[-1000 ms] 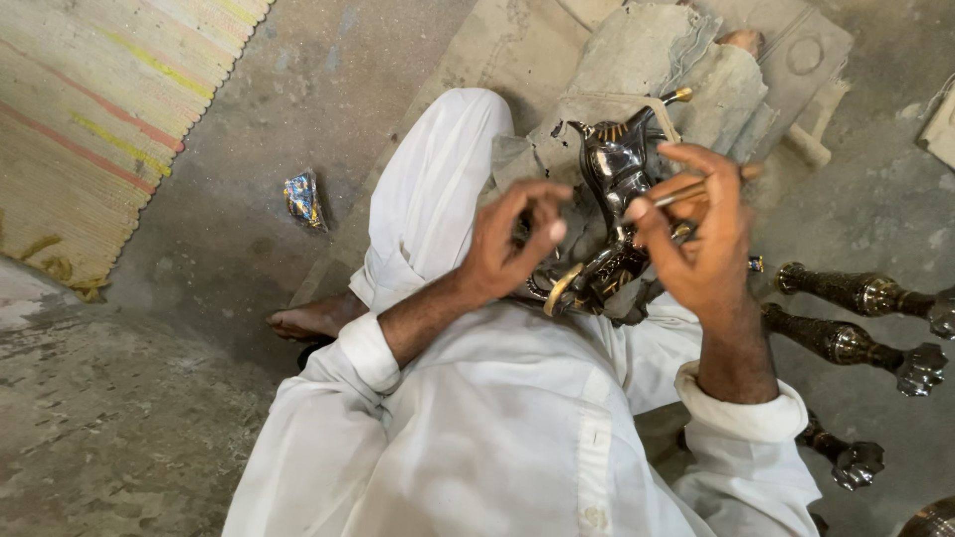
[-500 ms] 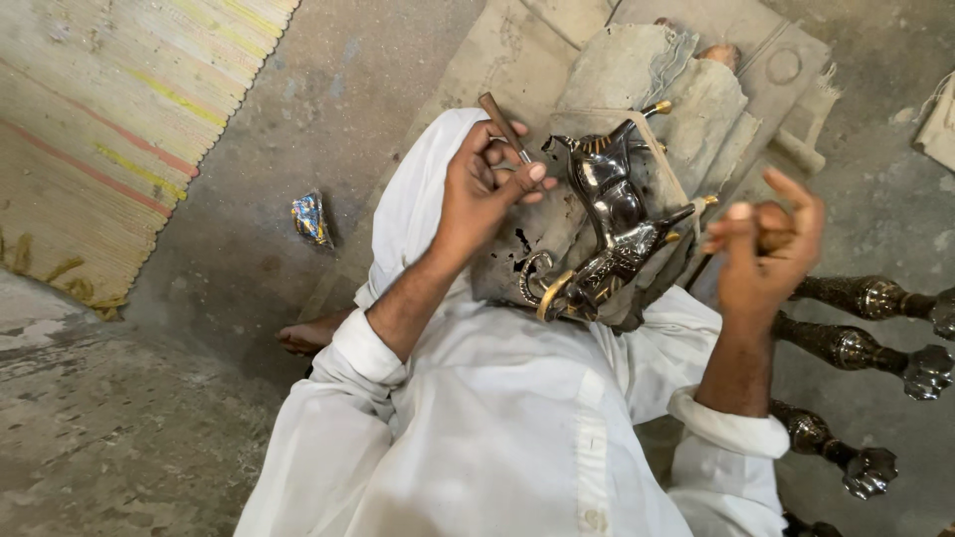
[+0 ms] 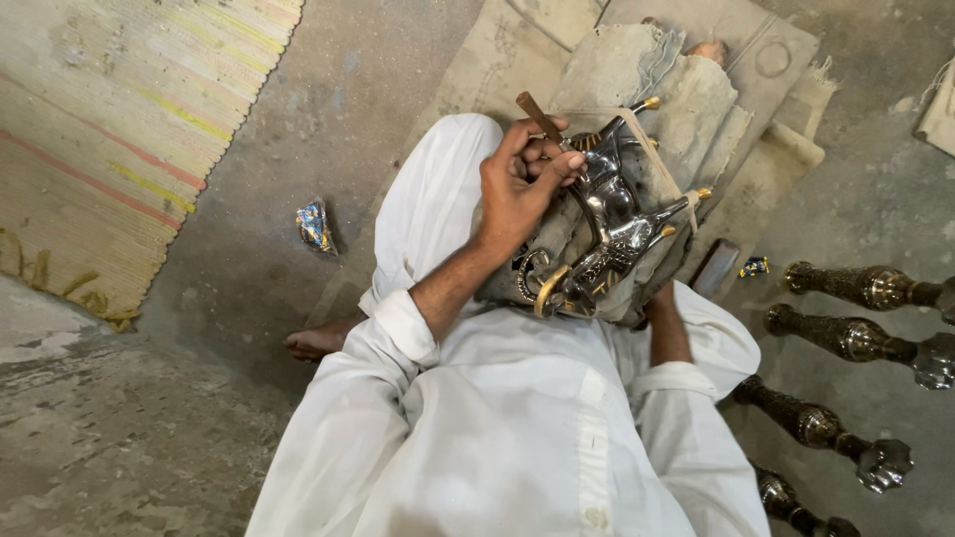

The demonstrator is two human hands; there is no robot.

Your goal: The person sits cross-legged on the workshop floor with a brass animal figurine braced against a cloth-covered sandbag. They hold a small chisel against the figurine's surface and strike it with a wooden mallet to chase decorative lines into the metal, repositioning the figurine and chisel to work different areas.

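Observation:
A shiny metal animal-shaped figure (image 3: 607, 234) with brass-coloured tips lies on a grey cloth (image 3: 686, 109) across my lap. My left hand (image 3: 517, 189) rests on the figure's upper left part. It grips a thin tool with a brown handle (image 3: 537, 114), whose tip is pressed against the metal. My right forearm runs down beside the figure's lower right edge. Only the right wrist (image 3: 660, 303) shows, because the hand is tucked under the cloth and the figure.
Several dark turned metal stems with faceted ends (image 3: 856, 288) lie in a row on the concrete floor at the right. A striped woven mat (image 3: 109, 129) covers the upper left. A crumpled blue wrapper (image 3: 314, 226) lies near my left knee, and my bare foot (image 3: 318, 341) pokes out.
My left hand has settled on the figure with the brown-handled tool. My right hand, raised at the right before, has dropped out of sight under the cloth and figure.

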